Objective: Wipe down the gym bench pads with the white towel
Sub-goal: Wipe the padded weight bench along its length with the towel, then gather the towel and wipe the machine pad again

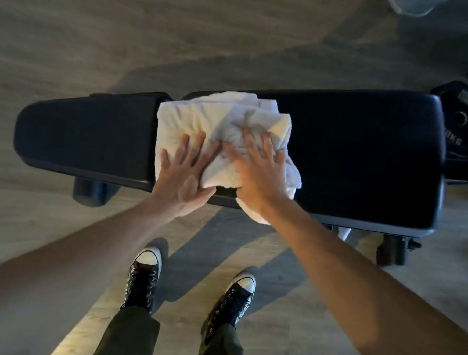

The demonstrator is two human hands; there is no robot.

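A black gym bench lies across the view, with a short seat pad [85, 134] on the left and a long back pad [368, 160] on the right. A crumpled white towel [221, 114] covers the gap where the two pads meet. My left hand [185, 173] presses flat on the towel's left part, fingers spread, thumb at the pad's near edge. My right hand [258, 171] presses flat on the towel's right part, fingers spread. A corner of the towel hangs over the near edge below my right wrist.
Black weight plates [467, 111] stand at the right end of the bench. A bench foot with a wheel [392, 251] sticks out at the near right, and a round foot [89, 191] at the near left. My two shoes [143, 279] stand on the wooden floor.
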